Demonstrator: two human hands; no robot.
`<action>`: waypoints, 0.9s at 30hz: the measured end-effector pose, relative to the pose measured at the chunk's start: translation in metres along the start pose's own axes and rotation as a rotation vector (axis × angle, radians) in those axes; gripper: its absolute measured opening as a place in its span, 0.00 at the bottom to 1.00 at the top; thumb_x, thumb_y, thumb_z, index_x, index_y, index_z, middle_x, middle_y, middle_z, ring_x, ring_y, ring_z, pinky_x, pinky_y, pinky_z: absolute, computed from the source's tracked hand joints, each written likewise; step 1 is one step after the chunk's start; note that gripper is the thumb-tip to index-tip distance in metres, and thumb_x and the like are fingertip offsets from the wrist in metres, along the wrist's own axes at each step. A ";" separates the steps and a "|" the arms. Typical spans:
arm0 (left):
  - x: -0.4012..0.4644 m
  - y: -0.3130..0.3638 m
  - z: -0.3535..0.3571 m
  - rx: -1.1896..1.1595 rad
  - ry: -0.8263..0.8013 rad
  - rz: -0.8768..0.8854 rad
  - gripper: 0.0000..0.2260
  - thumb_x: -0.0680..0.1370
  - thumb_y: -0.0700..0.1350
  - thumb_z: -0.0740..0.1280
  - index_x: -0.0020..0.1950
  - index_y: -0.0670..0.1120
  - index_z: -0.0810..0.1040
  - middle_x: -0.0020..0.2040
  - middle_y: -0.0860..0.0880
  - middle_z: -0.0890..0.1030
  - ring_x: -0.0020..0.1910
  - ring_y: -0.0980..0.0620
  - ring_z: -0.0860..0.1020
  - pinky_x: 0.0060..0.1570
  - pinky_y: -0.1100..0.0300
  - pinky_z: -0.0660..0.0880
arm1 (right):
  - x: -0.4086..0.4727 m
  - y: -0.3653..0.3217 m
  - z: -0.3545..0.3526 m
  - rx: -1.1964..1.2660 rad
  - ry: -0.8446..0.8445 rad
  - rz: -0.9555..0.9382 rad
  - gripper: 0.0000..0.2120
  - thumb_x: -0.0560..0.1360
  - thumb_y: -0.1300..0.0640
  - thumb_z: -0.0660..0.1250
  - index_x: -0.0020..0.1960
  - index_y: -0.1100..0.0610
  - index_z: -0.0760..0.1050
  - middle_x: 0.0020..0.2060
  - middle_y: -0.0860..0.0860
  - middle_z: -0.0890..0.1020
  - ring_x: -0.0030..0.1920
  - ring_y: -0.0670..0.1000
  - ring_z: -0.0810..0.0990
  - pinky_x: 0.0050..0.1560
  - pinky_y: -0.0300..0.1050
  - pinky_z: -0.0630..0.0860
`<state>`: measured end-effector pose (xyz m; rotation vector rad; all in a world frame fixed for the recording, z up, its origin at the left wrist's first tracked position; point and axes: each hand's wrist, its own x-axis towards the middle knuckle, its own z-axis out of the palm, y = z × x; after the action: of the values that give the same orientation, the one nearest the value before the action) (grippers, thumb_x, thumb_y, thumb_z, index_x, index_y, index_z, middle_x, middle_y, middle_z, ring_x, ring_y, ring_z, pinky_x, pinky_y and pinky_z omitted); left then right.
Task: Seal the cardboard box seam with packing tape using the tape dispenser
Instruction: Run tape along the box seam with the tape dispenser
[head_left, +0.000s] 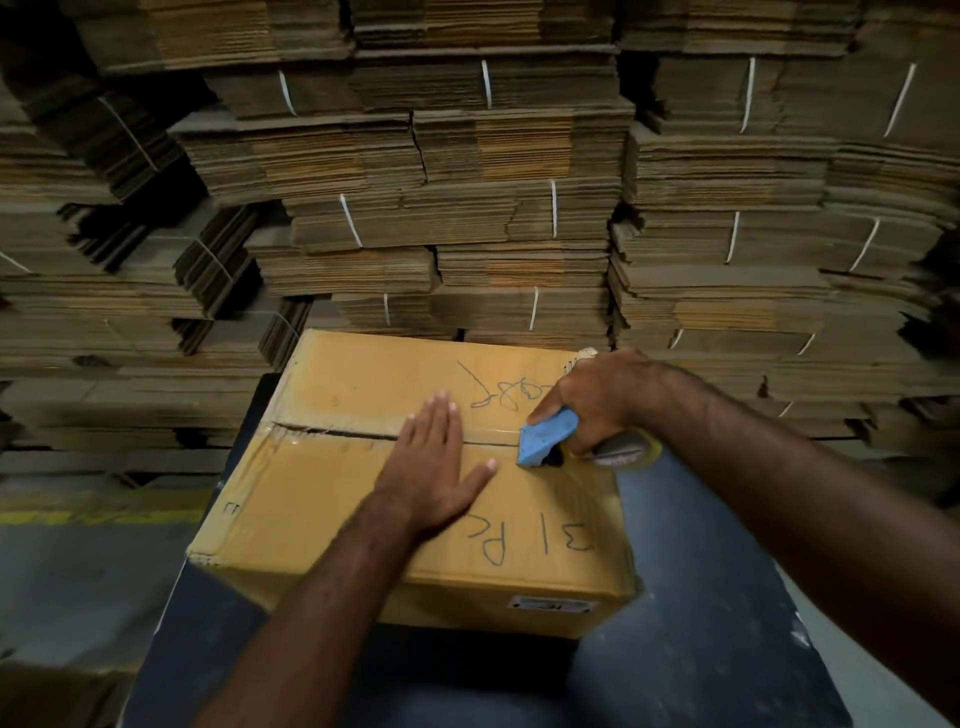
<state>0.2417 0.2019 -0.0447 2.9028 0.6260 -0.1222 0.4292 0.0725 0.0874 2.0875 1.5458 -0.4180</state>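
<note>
Right hand was clenched around the tape dispenser, thumb on top of its blue head, roll tucked under the palm and mostly hidden. Head sat on the box top at the right end of the seam, probably to lay tape leftward along the gap. A glossy strip seemed to run from the head toward the right edge, but glare made it hard to tell.

Left hand lay flat, fingers straight and spread, gripping nothing. It pressed on the near flap and across the seam just left of the dispenser, likely to hold the flaps level and keep the box from sliding.

Cardboard box sat closed on a dark table, its seam running left to right. The left part of the seam gaped open as a dark slit, so sealing looked barely started. Marker writing showed on both flaps, and a small label on the front face.

Stacks of flattened cartons tied with white string filled the background behind the table.
</note>
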 end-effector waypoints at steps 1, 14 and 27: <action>0.004 0.014 -0.001 -0.009 -0.008 0.054 0.42 0.78 0.71 0.38 0.80 0.42 0.36 0.78 0.42 0.33 0.79 0.47 0.35 0.78 0.49 0.41 | -0.001 -0.001 -0.001 0.000 -0.006 0.007 0.32 0.67 0.37 0.68 0.70 0.29 0.65 0.64 0.43 0.78 0.61 0.51 0.76 0.58 0.54 0.74; -0.028 -0.009 -0.008 -0.054 0.008 -0.076 0.40 0.78 0.70 0.37 0.80 0.44 0.38 0.79 0.45 0.35 0.79 0.50 0.38 0.78 0.51 0.44 | -0.008 0.001 -0.001 0.052 -0.005 0.036 0.33 0.66 0.38 0.69 0.70 0.28 0.65 0.66 0.43 0.76 0.62 0.50 0.75 0.53 0.50 0.70; -0.041 -0.091 -0.026 0.027 0.022 -0.671 0.46 0.75 0.72 0.34 0.79 0.37 0.39 0.80 0.36 0.41 0.80 0.41 0.41 0.77 0.42 0.38 | -0.015 -0.003 -0.004 0.059 -0.005 0.033 0.34 0.65 0.37 0.69 0.70 0.28 0.65 0.67 0.40 0.76 0.63 0.49 0.75 0.59 0.51 0.74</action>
<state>0.1684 0.2719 -0.0276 2.5905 1.5795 -0.1798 0.4215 0.0633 0.0981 2.1524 1.5111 -0.4614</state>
